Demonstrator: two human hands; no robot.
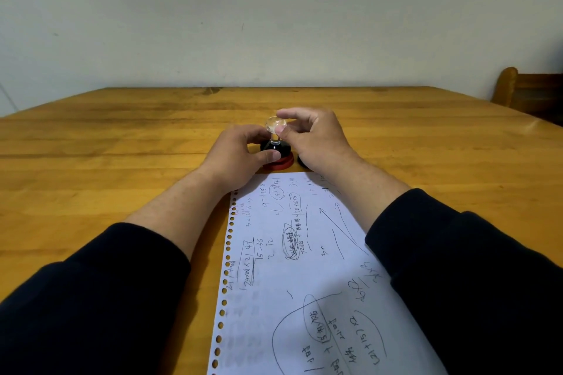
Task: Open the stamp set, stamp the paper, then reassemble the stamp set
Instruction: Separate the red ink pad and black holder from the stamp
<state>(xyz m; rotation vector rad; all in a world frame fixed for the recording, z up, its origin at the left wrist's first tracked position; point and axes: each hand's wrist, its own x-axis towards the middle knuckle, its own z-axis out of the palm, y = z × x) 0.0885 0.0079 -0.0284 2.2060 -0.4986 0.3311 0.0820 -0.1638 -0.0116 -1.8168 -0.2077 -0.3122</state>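
Observation:
A stamp with a clear round knob (275, 125) and a black body (275, 147) stands upright on a red ink pad base (281, 162), just beyond the far edge of the paper (292, 268). My right hand (313, 140) pinches the clear knob between thumb and fingers. My left hand (240, 155) grips the stamp's black body and red base from the left. A dark round piece (302, 163) lies half hidden under my right hand. The paper is a hole-punched sheet covered with handwritten notes.
The wooden table (122, 146) stretches to a plain wall at the back. A wooden chair (530, 94) stands at the far right. Both forearms in dark sleeves rest over the table, the right one over the paper's edge.

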